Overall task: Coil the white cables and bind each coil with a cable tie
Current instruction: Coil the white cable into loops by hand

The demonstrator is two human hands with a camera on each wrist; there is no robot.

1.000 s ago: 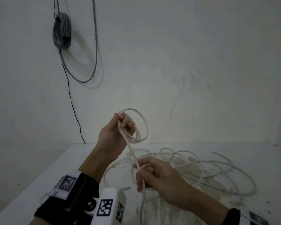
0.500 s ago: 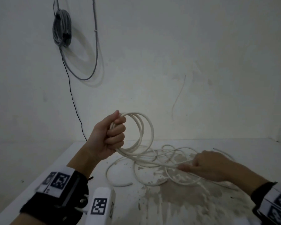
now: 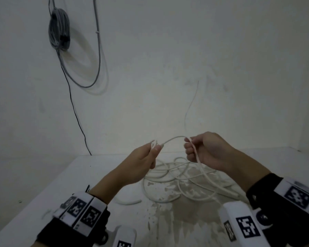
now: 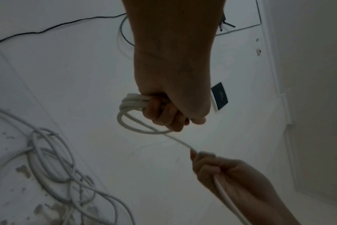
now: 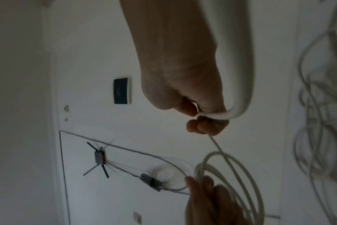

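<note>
Above the middle of the white surface (image 3: 43,184), both hands are raised with one white cable (image 3: 173,139) spanning the gap between them. Left hand (image 3: 143,161): fist closed around a small coil (image 4: 129,105) of several turns, which projects from the fist. Right hand (image 3: 207,152): fingers curled around the same cable a short way along, the strand entering at the fingertips and leaving past the palm toward the wrist. From there the cable descends to a loose tangle (image 3: 177,175) of white loops lying on the surface near its far edge, over a patch of worn, flaking paint (image 3: 168,216). Both wrists carry black straps with white blocks bearing printed markers. On the wall behind, upper left, hangs a bundled grey cable (image 3: 59,29) with a large slack loop beneath it, and a thin black wire (image 3: 75,111) runs down to the far left corner of the surface.
</note>
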